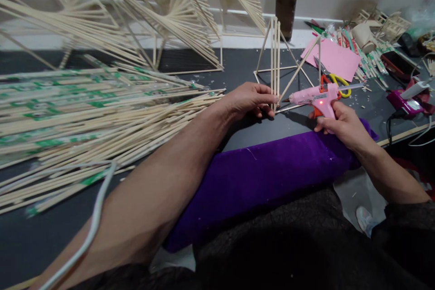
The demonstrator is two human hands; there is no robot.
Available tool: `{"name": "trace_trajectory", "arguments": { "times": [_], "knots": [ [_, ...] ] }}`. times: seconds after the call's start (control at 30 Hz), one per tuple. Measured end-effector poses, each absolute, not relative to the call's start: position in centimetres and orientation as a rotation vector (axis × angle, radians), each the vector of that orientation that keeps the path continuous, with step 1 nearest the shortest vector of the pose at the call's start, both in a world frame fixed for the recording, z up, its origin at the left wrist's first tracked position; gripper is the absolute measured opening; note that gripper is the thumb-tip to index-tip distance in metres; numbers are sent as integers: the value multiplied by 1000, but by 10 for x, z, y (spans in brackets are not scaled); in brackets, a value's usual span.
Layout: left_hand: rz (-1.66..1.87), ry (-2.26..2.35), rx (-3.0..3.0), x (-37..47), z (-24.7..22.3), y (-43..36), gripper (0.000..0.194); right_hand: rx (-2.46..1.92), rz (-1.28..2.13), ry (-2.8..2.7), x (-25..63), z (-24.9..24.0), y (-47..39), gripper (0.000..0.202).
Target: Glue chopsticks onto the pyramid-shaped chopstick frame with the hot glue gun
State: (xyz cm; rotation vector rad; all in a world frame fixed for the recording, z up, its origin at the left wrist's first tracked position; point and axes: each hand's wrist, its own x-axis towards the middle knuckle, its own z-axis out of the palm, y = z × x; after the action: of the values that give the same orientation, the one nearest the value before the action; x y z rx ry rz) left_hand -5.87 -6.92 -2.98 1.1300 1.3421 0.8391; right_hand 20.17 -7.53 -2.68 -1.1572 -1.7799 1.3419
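Dark grey desk [27, 240]: purple cloth [268, 181] overhangs its front edge; behind that edge stands a stick frame [275, 63], uprights pinched low by the left hand [253, 99]; the right hand [343, 124] grips a pink glue gun [314, 96], nozzle [286, 100] just beside them.

red-lidded bottle [285, 11], upright | pink paper [340, 60] | purple cloth [265, 176] | dark phone [396, 64]

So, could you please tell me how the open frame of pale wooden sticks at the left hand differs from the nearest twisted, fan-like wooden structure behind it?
The open frame of pale wooden sticks has few sticks and wide gaps; the twisted, fan-like wooden structure has many, closely layered. The left hand holds the frame, while the structure stands untouched. Both use thin, pale sticks.
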Motion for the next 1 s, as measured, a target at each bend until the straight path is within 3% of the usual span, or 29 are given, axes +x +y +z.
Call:
{"name": "trace_trajectory", "arguments": {
  "times": [1.0],
  "knots": [
    [811,1355,1152,-60,-30,-70,26,-1104,1210,-1920,196,-41,-69,20]
  ]
}}
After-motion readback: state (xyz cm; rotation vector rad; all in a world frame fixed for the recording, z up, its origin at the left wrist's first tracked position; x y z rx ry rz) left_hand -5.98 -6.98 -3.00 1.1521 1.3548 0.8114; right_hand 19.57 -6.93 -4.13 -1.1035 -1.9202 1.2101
